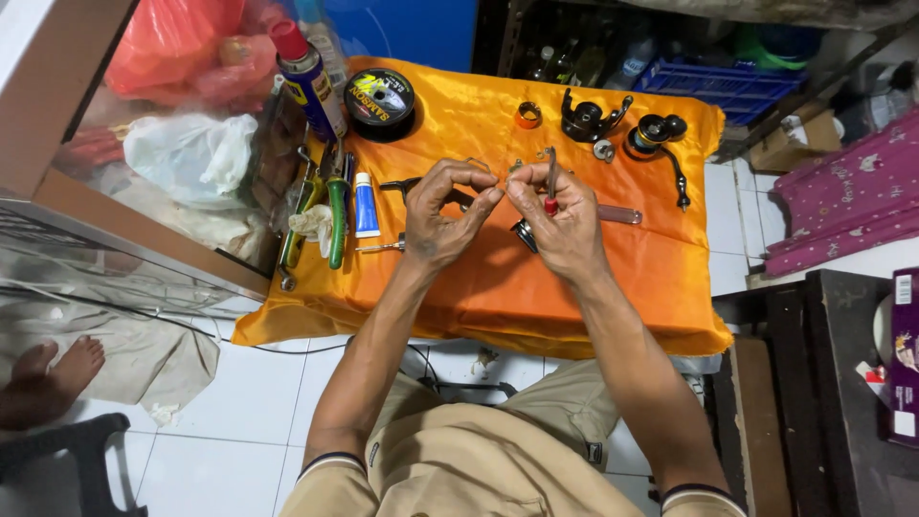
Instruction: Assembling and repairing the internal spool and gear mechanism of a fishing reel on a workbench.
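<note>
Leftmost, a spray can (308, 81), green pliers (335, 215) and a small tube (366, 205) lie on the orange cloth (479, 287) over the counter. Left hand (436, 225) — fingertips pinched on something tiny. Right hand (565, 225) — closed around a thin tool (551, 182) with a red tip; reel parts (589, 120) beyond.

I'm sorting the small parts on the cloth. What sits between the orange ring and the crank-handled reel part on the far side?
In the head view, a black reel body and a small silver round part lie between the orange ring and the crank-handled reel part.
</note>
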